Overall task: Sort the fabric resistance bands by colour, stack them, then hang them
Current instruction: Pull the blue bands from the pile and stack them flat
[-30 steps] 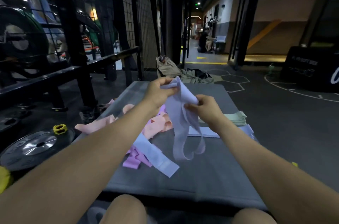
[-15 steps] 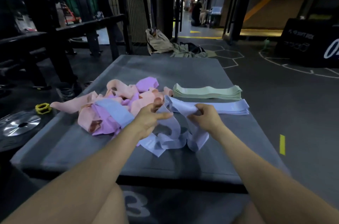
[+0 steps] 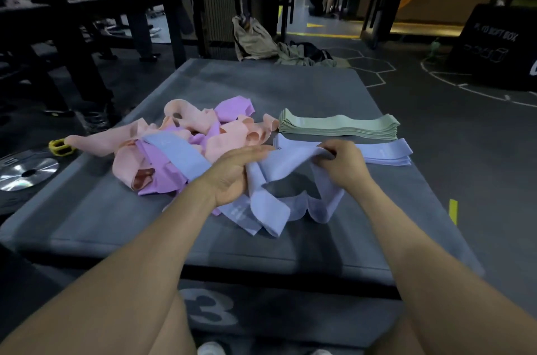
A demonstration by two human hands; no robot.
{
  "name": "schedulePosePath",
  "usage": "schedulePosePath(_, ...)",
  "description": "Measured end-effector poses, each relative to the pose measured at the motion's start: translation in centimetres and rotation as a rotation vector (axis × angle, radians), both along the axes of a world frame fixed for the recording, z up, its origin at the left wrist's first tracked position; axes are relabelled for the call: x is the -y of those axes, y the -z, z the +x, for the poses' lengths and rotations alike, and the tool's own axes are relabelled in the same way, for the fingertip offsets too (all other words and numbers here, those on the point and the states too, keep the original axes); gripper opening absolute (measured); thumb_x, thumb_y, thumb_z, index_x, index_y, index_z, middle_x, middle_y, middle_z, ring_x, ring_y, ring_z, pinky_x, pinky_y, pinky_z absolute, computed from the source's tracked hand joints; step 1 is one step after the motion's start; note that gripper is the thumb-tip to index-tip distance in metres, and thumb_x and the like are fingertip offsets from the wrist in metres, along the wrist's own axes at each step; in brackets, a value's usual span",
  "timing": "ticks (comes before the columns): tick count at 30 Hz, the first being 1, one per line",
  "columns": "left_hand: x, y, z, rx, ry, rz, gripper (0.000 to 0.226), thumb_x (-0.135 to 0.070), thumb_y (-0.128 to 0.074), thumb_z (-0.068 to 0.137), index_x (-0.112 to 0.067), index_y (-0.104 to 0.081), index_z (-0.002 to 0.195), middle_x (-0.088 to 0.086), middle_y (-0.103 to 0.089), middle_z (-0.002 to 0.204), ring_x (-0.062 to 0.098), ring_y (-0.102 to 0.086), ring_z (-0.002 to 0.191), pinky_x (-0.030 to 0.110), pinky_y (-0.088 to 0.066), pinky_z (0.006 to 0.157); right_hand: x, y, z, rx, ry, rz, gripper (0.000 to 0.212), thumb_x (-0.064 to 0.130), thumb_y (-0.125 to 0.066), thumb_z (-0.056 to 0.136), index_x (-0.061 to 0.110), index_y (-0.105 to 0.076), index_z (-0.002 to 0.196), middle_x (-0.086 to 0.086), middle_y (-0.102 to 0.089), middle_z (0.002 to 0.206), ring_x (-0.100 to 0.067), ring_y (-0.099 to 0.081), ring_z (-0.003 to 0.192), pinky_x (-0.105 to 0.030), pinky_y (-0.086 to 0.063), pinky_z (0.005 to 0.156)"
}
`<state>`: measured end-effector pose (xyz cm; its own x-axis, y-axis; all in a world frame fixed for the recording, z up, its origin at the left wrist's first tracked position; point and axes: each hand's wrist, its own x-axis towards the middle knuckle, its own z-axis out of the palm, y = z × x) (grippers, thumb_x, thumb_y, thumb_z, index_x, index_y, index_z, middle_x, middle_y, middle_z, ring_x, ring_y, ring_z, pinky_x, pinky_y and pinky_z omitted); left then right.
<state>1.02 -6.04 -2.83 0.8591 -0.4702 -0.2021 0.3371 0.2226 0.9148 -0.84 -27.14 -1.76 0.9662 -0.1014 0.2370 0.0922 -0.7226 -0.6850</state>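
On the grey padded box [image 3: 290,87] a tangled heap of pink, purple and blue bands [image 3: 186,148] lies at the left. A neat stack of green bands [image 3: 337,124] sits at the back right, and a flat stack of blue bands [image 3: 386,152] lies just in front of it. My left hand [image 3: 232,174] and my right hand [image 3: 340,163] both grip one loose blue band [image 3: 290,168], stretched between them low over the box; its slack loops rest on the surface.
A steel weight plate [image 3: 26,173] and a yellow collar [image 3: 59,147] lie on the floor at the left beside black rack frames [image 3: 72,44]. A beige bag and clothes [image 3: 255,41] lie beyond the box. A black soft box [image 3: 494,46] stands at far right.
Both hands brought the blue band down from in front of me to the box surface, and now spread it sideways toward the blue stack.
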Motion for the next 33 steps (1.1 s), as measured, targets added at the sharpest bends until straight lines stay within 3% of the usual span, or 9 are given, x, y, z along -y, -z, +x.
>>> schedulePosePath(3,0.2,0.2,-0.8,0.241,-0.073,0.272,0.02,0.004,-0.053,0.089,-0.013,-0.063,0.094,0.002,-0.063,0.087,0.009,-0.059,0.079,0.02,-0.05,0.073,0.1,0.0,0.1,0.057,0.058,0.092,0.008,0.004,-0.065,0.081,0.008,-0.072,0.085,-0.001,-0.064,0.078,-0.014,-0.055,0.078,-0.016,-0.033,0.059)
schedulePosePath(6,-0.3,0.4,0.0,0.424,-0.356,0.457,0.015,0.0,-0.061,0.086,-0.014,-0.062,0.089,-0.005,-0.059,0.078,0.013,-0.051,0.079,0.012,-0.043,0.063,-0.1,-0.2,-0.1,0.085,0.054,0.101,0.008,0.008,-0.069,0.081,0.008,-0.073,0.088,0.0,-0.065,0.08,-0.011,-0.056,0.077,-0.01,-0.035,0.056)
schedulePosePath(11,-2.2,0.5,1.6,0.397,-0.839,0.416,0.011,-0.011,-0.059,0.089,-0.012,-0.064,0.099,0.0,-0.06,0.085,0.005,-0.05,0.07,0.006,-0.039,0.059,-0.9,0.4,-0.6,-0.056,-0.159,-0.195,0.005,0.009,-0.065,0.079,0.006,-0.067,0.078,-0.004,-0.055,0.069,-0.017,-0.041,0.066,-0.013,-0.031,0.051)
schedulePosePath(16,-3.4,0.0,1.6,0.319,-1.111,0.292,0.006,-0.011,-0.055,0.091,-0.017,-0.056,0.091,-0.012,-0.054,0.073,0.0,-0.047,0.065,0.003,-0.038,0.056,-0.9,0.7,-0.8,-0.242,-0.277,-0.259,0.007,0.012,-0.07,0.076,0.008,-0.064,0.076,-0.001,-0.05,0.066,-0.016,-0.039,0.063,-0.021,-0.033,0.052)
schedulePosePath(18,-3.9,0.1,1.7,0.263,-1.163,0.214,0.006,-0.012,-0.054,0.092,-0.017,-0.054,0.092,-0.009,-0.056,0.075,0.004,-0.05,0.067,0.011,-0.041,0.06,-0.7,0.7,-0.8,-0.304,-0.31,-0.248,0.012,0.017,-0.074,0.074,0.013,-0.063,0.072,0.0,-0.052,0.067,-0.014,-0.042,0.063,-0.026,-0.038,0.058)
schedulePosePath(21,-4.4,0.1,1.9,0.23,-1.202,0.17,0.006,-0.011,-0.052,0.093,-0.016,-0.052,0.094,-0.003,-0.055,0.077,0.007,-0.049,0.066,0.012,-0.041,0.059,-0.3,0.9,-0.8,-0.348,-0.317,-0.215,0.029,0.024,-0.077,0.074,0.001,-0.06,0.072,-0.004,-0.051,0.068,-0.016,-0.04,0.066,-0.03,-0.036,0.063)
schedulePosePath(28,-4.7,-0.2,1.8,0.174,-1.241,0.122,0.004,-0.011,-0.048,0.095,-0.014,-0.05,0.094,-0.008,-0.049,0.068,0.005,-0.045,0.06,0.011,-0.039,0.054,-1.0,-0.6,-1.1,-0.043,-0.013,-0.05,0.032,0.026,-0.063,0.088,0.011,-0.044,0.068,0.003,-0.041,0.059,-0.014,-0.034,0.055,-0.02,-0.027,0.046)
schedulePosePath(31,-4.5,-0.3,1.4,0.161,-1.226,0.169,0.003,-0.014,-0.049,0.095,-0.016,-0.052,0.094,-0.01,-0.049,0.069,0.002,-0.044,0.059,0.003,-0.035,0.047,-0.7,-0.6,-1.0,0.012,0.085,-0.026,0.043,0.031,-0.061,0.088,0.014,-0.034,0.059,0.001,-0.037,0.055,-0.019,-0.031,0.056,-0.029,-0.026,0.049)
schedulePosePath(33,-4.5,-0.3,1.3,0.142,-1.205,0.18,0.005,-0.015,-0.052,0.093,-0.018,-0.056,0.096,-0.007,-0.054,0.074,0.004,-0.047,0.062,0.007,-0.038,0.053,-0.4,-0.3,-1.0,0.007,0.122,-0.066,0.05,0.033,-0.061,0.088,0.014,-0.03,0.055,-0.002,-0.034,0.052,-0.023,-0.031,0.059,-0.032,-0.024,0.051)
